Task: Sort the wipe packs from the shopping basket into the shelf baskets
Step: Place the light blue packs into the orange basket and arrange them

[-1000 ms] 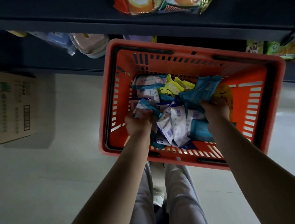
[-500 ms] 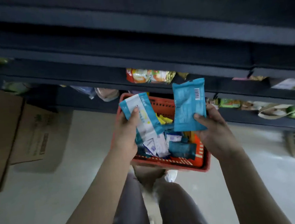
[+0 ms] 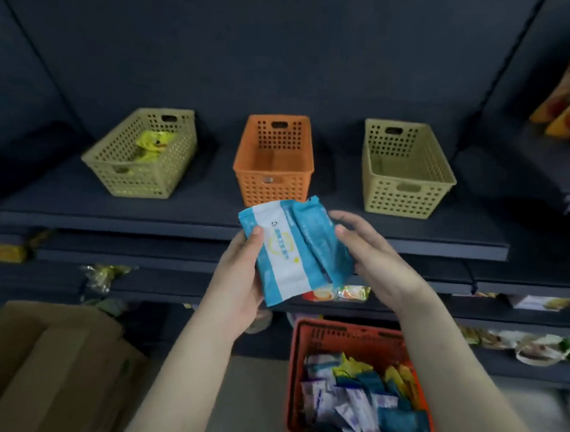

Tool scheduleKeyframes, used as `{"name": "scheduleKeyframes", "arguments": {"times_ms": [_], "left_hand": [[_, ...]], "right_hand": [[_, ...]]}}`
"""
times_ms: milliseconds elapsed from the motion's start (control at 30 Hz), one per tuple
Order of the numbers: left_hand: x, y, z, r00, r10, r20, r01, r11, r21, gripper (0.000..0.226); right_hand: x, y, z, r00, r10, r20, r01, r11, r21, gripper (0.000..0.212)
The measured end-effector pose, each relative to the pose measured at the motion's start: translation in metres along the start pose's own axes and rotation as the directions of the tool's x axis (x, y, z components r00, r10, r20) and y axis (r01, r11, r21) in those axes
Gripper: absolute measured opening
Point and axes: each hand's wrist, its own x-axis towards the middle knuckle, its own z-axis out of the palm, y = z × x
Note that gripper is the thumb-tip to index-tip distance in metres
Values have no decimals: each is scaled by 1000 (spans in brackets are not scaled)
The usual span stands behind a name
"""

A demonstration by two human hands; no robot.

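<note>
Holding up 2 wipe packs in front of the shelf (image 3: 105, 209), the person is using both hands, one pack in each. The left hand (image 3: 237, 281) is gripping the blue-and-white pack (image 3: 279, 253), w/ the thumb pressing on the front and the fingers going round the back. The right hand (image 3: 372, 256) is gripping the teal pack (image 3: 327, 246) w/ its thumb on the front too; most of its other fingers are hiding behind the pack. The 2 packs are touching & overlapping in the middle, but I can't tell which is in front. Both are hanging in the air just below the orange basket (image 3: 274, 189), not inside any basket yet.

3 baskets are sitting on the shelf. The left basket (image 3: 138, 183) is holding a yellow pack (image 3: 155, 146). The orange basket and the right basket (image 3: 408, 196) are looking bare inside.

I think the person is doing the "which basket?" step, i.e. looking at the packs & picking a spot for each. The 2 packs are looking different, so they are prob. going into 2 different baskets, and not in w/ the yellow ones. Next, each hand is going to need to lift its pack over a basket's front rim, then let go.

The shopping basket (image 3: 347, 330) is sitting low down, holding lots more packs, so most of the job is waiting.
</note>
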Motion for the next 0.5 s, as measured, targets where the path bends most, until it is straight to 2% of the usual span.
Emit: {"name": "scheduleKeyframes", "arguments": {"times_ms": [67,133,267,400,500], "left_hand": [[7,25,-22,1000,8,27,-9,1000,13,31],[11,49,-41,999,18,50,-19,1000,6,29],[16,90,-73,996,22,82,-23,1000,19,26],[28,121,-97,997,37,61,-38,999,21,28],[48,139,-110,999,48,25,-48,999,-8,29]], "right_hand": [[10,-7,42,1000,-8,-1,9,999,32,41],[21,-8,77,998,9,59,-20,985,173,52],[32,-13,126,982,-1,188,-79,906,415,46],[51,-25,145,985,-8,171,-98,791,603,48],[75,-36,141,989,34,143,-120,749,652,56]]}}
